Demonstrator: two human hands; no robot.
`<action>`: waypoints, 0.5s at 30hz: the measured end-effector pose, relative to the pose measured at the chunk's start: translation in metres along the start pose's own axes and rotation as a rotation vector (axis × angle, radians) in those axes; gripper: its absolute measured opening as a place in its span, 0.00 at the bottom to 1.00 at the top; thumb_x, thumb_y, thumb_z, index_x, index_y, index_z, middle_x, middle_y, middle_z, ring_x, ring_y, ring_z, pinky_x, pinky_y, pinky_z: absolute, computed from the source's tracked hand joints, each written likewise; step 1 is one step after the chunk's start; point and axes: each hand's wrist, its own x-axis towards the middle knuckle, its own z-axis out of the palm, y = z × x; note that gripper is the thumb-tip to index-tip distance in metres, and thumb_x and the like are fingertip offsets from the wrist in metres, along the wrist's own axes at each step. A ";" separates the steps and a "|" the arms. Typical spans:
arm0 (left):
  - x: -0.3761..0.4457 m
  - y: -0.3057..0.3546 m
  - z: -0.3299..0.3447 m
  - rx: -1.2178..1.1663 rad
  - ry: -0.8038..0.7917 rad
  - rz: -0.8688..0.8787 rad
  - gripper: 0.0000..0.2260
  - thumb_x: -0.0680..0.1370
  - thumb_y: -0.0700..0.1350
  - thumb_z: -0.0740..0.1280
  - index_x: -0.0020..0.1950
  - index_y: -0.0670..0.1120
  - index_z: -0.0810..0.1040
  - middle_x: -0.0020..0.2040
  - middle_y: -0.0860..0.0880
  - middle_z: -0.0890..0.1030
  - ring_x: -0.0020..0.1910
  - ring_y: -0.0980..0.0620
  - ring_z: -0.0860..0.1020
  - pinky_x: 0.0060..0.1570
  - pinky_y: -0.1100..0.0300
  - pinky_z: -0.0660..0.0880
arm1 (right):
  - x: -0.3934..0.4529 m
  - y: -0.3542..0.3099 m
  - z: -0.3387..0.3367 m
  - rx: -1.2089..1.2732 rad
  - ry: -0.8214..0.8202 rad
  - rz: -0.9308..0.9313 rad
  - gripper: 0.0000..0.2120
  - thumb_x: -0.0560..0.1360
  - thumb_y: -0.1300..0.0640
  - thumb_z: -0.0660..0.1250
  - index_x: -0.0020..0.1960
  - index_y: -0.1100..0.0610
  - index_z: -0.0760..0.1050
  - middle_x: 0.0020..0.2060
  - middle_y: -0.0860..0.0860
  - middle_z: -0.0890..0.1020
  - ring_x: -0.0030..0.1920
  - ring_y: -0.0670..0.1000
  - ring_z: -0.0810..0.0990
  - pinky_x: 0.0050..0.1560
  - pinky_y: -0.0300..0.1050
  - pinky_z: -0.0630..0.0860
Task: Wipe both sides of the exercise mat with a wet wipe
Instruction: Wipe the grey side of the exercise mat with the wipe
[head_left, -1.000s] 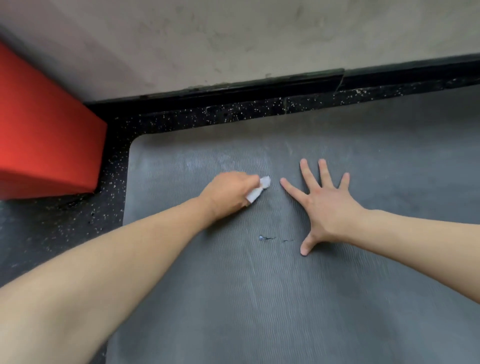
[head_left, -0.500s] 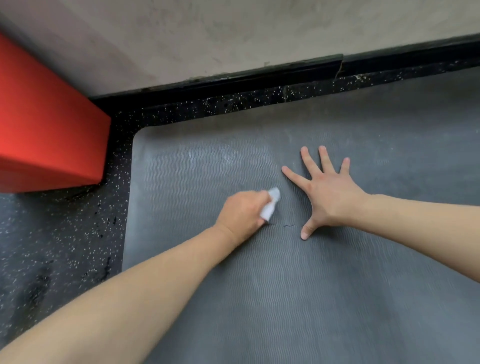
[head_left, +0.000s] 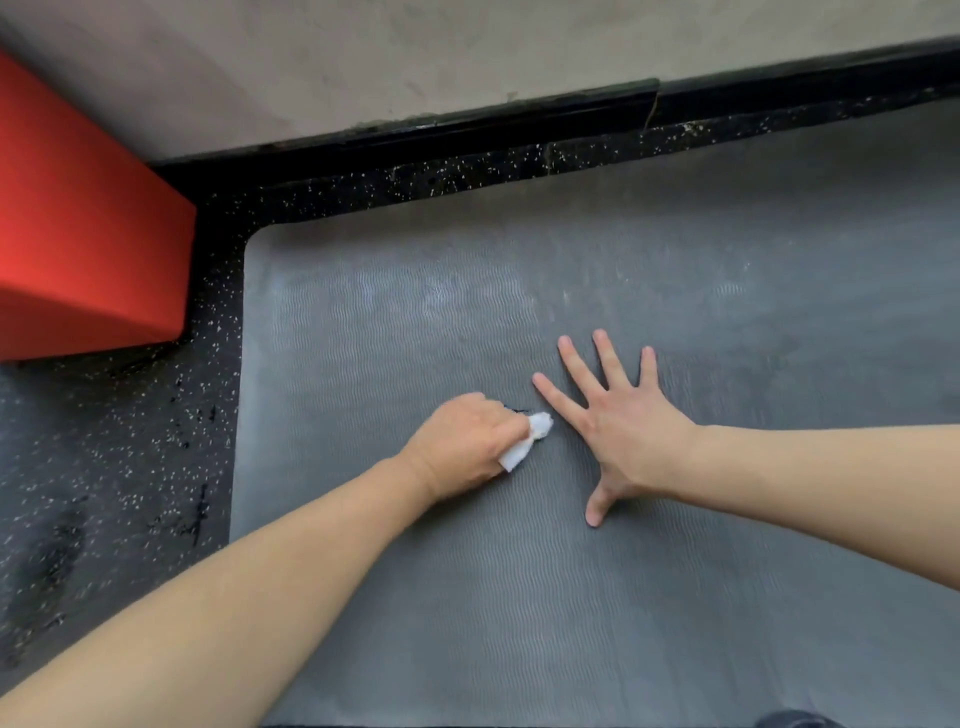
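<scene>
- At the bottom of the frame the grey exercise mat (head_left: 519, 623) lies flat on the floor and fills most of the view; its ribbed, wavy texture reads clearly here, and the side facing up is the only one to be seen.
- In the centre, the left hand (head_left: 462, 447) is closed into a fist on a crumpled white wet wipe (head_left: 524, 441), its fingers curled tight round the wad so that only a tuft sticks out toward the right; the wipe is pressed to the mat.
- Just beside it, the right hand (head_left: 628, 431) lies palm down, fingers spread wide and holding nothing, seemingly pinning the mat.
- A small dark mark (head_left: 514, 409) shows at the top edge of the left fist; the step in hand looks like scrubbing the upper face there.
- Next, I judge, the wiping must carry across the rest of this face, then the mat needs turning over.
- Further up, the mat looks paler and streaked, possibly damp; its rounded corner sits at centre left.
- Beyond lie the black speckled floor (head_left: 104, 493), a red block (head_left: 78, 234) at upper left, and the wall (head_left: 467, 47).
</scene>
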 end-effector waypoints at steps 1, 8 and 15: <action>0.000 -0.006 -0.004 0.028 0.076 -0.187 0.08 0.77 0.48 0.65 0.40 0.47 0.71 0.30 0.46 0.77 0.28 0.42 0.75 0.28 0.56 0.66 | 0.000 0.000 0.001 0.003 0.000 0.002 0.81 0.52 0.17 0.73 0.80 0.47 0.22 0.77 0.61 0.22 0.78 0.74 0.28 0.72 0.84 0.46; -0.022 0.057 0.007 -0.143 -0.033 0.084 0.15 0.75 0.43 0.73 0.44 0.49 0.65 0.29 0.46 0.76 0.28 0.42 0.75 0.28 0.55 0.68 | -0.001 0.004 0.006 -0.003 0.025 -0.016 0.80 0.51 0.17 0.72 0.81 0.46 0.23 0.78 0.61 0.24 0.79 0.73 0.29 0.73 0.84 0.46; -0.035 0.053 0.011 -0.052 0.157 -0.515 0.08 0.77 0.49 0.62 0.41 0.47 0.75 0.28 0.47 0.75 0.27 0.42 0.75 0.28 0.56 0.64 | -0.047 -0.011 0.032 0.006 0.020 -0.109 0.74 0.60 0.15 0.65 0.84 0.56 0.31 0.81 0.62 0.29 0.80 0.71 0.31 0.79 0.75 0.45</action>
